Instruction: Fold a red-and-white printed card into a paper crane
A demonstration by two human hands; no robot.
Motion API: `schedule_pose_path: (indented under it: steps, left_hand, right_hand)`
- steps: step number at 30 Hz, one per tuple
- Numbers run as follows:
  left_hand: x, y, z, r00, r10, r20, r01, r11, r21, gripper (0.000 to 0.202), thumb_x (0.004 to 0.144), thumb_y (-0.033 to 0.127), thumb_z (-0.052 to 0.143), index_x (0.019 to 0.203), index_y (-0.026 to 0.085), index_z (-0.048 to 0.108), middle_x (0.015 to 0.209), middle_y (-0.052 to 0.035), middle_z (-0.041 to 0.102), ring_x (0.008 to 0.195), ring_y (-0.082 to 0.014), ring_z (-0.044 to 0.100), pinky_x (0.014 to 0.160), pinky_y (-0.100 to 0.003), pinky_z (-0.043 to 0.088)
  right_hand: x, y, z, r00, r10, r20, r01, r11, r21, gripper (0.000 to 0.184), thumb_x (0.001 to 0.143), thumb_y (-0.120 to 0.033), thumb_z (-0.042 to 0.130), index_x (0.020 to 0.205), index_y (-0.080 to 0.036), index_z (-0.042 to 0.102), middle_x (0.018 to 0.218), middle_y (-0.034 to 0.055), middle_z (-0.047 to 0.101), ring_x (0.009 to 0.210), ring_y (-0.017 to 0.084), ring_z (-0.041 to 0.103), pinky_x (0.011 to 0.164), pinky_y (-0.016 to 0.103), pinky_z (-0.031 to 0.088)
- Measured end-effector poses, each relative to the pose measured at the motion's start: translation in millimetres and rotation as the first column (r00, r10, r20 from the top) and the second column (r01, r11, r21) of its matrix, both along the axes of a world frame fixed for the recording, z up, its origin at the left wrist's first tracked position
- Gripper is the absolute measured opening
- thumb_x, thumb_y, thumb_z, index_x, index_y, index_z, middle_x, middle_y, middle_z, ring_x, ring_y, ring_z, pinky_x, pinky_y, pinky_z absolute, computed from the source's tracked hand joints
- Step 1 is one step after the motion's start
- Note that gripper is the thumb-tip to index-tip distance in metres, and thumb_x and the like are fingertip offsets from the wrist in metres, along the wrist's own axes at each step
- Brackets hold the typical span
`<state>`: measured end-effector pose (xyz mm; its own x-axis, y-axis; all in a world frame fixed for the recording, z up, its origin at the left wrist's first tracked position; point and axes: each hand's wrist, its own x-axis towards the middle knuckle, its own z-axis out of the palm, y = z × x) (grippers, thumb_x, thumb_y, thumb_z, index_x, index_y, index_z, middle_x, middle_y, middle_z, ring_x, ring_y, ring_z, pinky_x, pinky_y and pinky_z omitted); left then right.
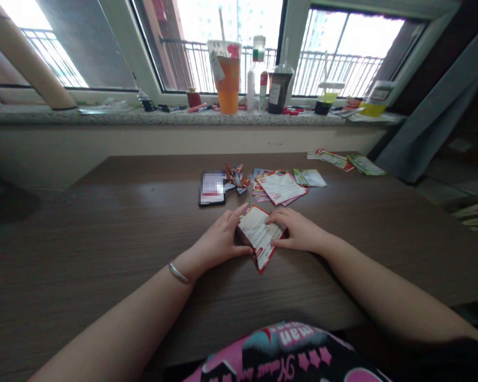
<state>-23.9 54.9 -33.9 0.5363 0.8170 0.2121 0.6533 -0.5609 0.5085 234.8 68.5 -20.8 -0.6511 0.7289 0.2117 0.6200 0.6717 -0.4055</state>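
Note:
Between my two hands is a printed paper card point(261, 231), white with a red border, turned cornerwise with one corner toward me. Its left edge looks bent or folded up. My left hand point(223, 236) holds that left side, thumb near the lower edge and fingers at the top corner. On the right side, my right hand point(297, 229) grips the card with its fingers over the face and the thumb lower down. Just beyond lie a stack of similar cards point(282, 185), a folded paper piece point(237, 178) in bright colours and a phone point(212, 188).
Green-and-white leaflets point(310, 178) lie right of the stack, with more leaflets point(366, 165) at the table's far right edge. On the windowsill point(175, 118) stand an orange drink cup point(228, 79), a dark drink cup point(278, 90), a clear bottle point(255, 79) and small items.

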Motion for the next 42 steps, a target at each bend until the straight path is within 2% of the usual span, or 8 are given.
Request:
schedule_pose_path:
  steps: [4,11,17,25,30,33,37,42]
  left_hand:
    - [0,2,5.3,0.999,0.017,0.044,-0.019,0.998,0.056,0.096,0.072,0.037,0.074,0.149,0.023,0.018,0.119,-0.0095,0.053,0.104,-0.0233,0.053,0.097,-0.042,0.044]
    - [-6,-2,37.6,0.996,-0.013,-0.085,0.03,0.978,0.208,0.032,0.093,0.035,0.045,0.115,0.021,0.063,0.086,-0.0043,0.067,0.086,-0.0198,0.058,0.091,-0.042,0.041]
    - [-4,-1,29.2,0.936,-0.078,-0.344,0.156,0.966,0.206,0.021,0.088,0.03,0.056,0.103,0.025,0.069,0.084,-0.0043,0.069,0.086,-0.022,0.06,0.085,-0.041,0.043]
    - [7,-15,25.7,0.888,-0.252,-0.384,0.344,0.919,0.192,0.037,0.091,0.016,0.047,0.118,0.035,0.063,0.116,-0.0038,0.061,0.103,-0.0226,0.055,0.09,-0.039,0.046]
    - [10,-22,29.5,0.9,-0.179,-0.398,0.269,0.946,0.182,0.029,0.094,0.025,0.044,0.112,0.031,0.065,0.113,-0.0038,0.062,0.101,-0.0228,0.056,0.089,-0.041,0.047]
    - [9,-24,33.3,0.902,-0.043,-0.43,0.134,0.974,0.183,0.027,0.091,0.038,0.049,0.11,0.026,0.066,0.112,-0.0061,0.062,0.102,-0.0251,0.056,0.087,-0.04,0.049]
    - [7,-26,39.1,0.853,0.126,-0.506,-0.047,0.985,0.165,0.039,0.085,0.05,0.054,0.112,0.023,0.065,0.112,-0.0089,0.062,0.102,-0.0275,0.056,0.083,-0.039,0.05]
    - [0,-22,48.9,0.777,0.2,-0.597,-0.158,0.98,0.123,0.038,0.083,0.049,0.057,0.108,0.023,0.068,0.112,-0.0088,0.064,0.101,-0.028,0.058,0.082,-0.038,0.049]
  right_hand:
    - [0,-3,1.2,1.0,-0.02,0.021,0.02,1.0,-0.005,0.058,0.07,-0.036,0.074,0.122,-0.018,0.056,0.12,0.0123,0.059,0.113,0.027,0.053,0.098,0.044,0.041]
    - [-4,-3,-4.3,0.996,-0.085,-0.032,0.084,0.996,-0.033,0.08,0.066,-0.036,0.077,0.137,-0.02,0.044,0.127,0.0128,0.058,0.117,0.028,0.053,0.1,0.046,0.04]
    - [-4,0,-10.6,0.993,-0.091,-0.079,0.087,0.995,-0.043,0.092,0.066,-0.039,0.078,0.144,-0.02,0.034,0.127,0.0137,0.058,0.12,0.029,0.051,0.101,0.046,0.04]
    - [-1,1,-7.9,0.993,-0.061,-0.099,0.056,0.997,-0.054,0.092,0.067,-0.043,0.078,0.144,-0.02,0.033,0.134,0.0146,0.054,0.125,0.03,0.048,0.104,0.048,0.038]
    - [2,-1,-4.7,0.996,-0.054,-0.075,0.05,0.997,-0.052,0.079,0.068,-0.04,0.078,0.136,-0.018,0.045,0.134,0.0147,0.054,0.123,0.028,0.051,0.104,0.046,0.04]
    - [4,-1,-3.3,0.999,0.015,-0.041,-0.016,0.999,-0.03,0.057,0.069,-0.036,0.077,0.121,-0.019,0.058,0.129,0.0121,0.058,0.121,0.026,0.052,0.104,0.045,0.04]
    - [4,-1,-2.5,0.999,0.052,0.009,-0.052,0.998,0.04,0.034,0.075,-0.036,0.073,0.105,-0.021,0.067,0.124,0.0103,0.062,0.118,0.026,0.054,0.102,0.046,0.041]
    - [4,-4,-0.5,0.997,0.063,0.042,-0.067,0.993,0.099,0.023,0.081,-0.038,0.068,0.098,-0.022,0.069,0.121,0.0073,0.065,0.114,0.024,0.056,0.1,0.045,0.043]
